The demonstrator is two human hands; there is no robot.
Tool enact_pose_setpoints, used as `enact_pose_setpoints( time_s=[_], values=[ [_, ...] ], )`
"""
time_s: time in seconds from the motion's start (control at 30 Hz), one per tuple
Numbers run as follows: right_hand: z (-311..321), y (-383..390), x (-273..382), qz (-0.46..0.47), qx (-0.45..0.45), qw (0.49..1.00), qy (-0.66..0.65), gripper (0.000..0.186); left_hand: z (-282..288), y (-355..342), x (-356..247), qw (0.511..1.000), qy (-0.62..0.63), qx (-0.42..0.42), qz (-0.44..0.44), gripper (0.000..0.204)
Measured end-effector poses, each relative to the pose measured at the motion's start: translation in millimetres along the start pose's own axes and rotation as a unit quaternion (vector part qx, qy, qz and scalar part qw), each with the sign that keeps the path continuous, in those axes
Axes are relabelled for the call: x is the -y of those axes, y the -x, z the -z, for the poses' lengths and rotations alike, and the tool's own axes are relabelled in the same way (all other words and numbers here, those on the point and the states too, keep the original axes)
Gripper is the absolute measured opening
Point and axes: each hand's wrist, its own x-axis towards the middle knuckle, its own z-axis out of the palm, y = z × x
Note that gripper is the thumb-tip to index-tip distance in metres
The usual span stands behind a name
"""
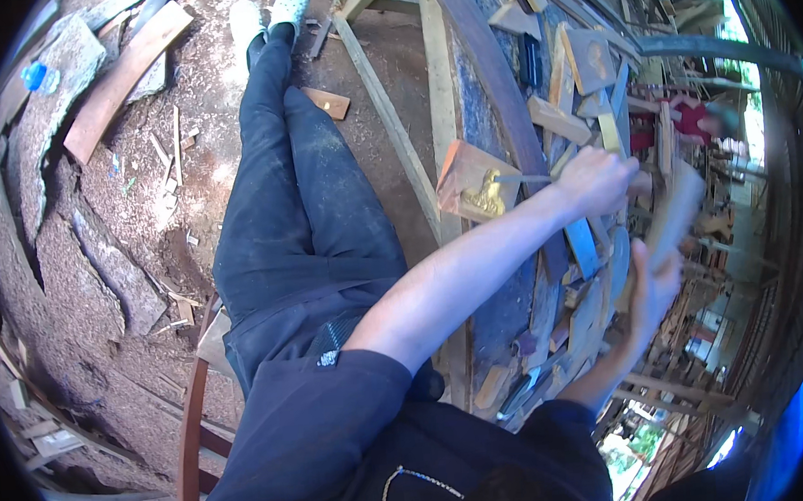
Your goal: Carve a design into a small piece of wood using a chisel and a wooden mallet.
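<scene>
My left hand [594, 183] is closed round the handle of a chisel-like tool. Its thin metal shank [524, 179] points left to a wooden block [470, 169] on the bench. A shiny gold-coloured patch [485, 198] shows on that block beside the tip; whether it is a fitting or a carved hollow I cannot tell. In my right hand [654, 287] is a pale piece of wood [678, 212], smeared by motion and raised near the handle's end. Part of the handle shows beyond my left fist.
Wood offcuts [560, 120] and a blue-painted piece [582, 247] crowd the bench [494, 309]. A plank [129, 79], stone-like slabs [65, 97] and shavings lie on the floor at left. A curved wooden chair part [191, 433] is beside me. Another person [690, 119] is at far right.
</scene>
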Motion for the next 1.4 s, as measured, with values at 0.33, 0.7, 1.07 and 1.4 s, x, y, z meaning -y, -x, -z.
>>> enact_pose_setpoints(
  time_s=[0.33,0.7,1.07,1.4],
  values=[
    [-28,4,-2,-0.086,-0.121,0.984,-0.099,0.054,-30,-4,12,0.998,-0.051,0.031,0.000,0.032],
    [-42,83,20,-0.084,-0.238,0.863,-0.437,0.059,-53,53,-13,0.973,-0.140,0.099,-0.156,0.023],
    [-65,94,11,-0.138,-0.211,0.834,-0.491,0.060,-11,52,-44,0.982,-0.046,0.048,-0.175,0.031],
    [-77,87,14,-0.131,-0.181,0.849,-0.479,0.062,11,50,-32,0.991,0.001,0.034,-0.129,0.031]
  ],
)
